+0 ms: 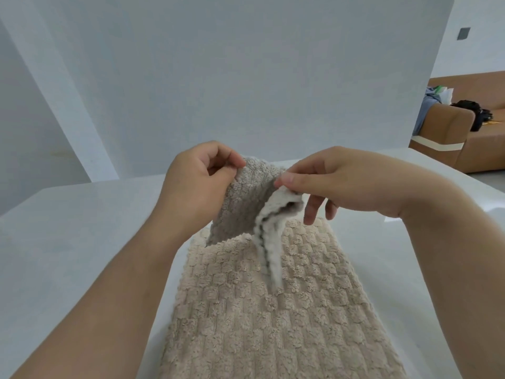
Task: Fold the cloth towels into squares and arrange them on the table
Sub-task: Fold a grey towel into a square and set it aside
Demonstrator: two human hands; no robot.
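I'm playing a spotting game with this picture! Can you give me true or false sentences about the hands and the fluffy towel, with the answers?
1. The left hand and right hand both pinch the fluffy beige cloth towel. True.
2. The towel lies completely flat. False: its far end is lifted above the glossy white table.
3. A brown sofa stands at the back right. True.
4. The right hand is empty. False: it pinches the towel's edge.

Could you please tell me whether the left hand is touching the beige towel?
Touching. The head view shows the left hand pinching the lifted far edge of the beige towel.
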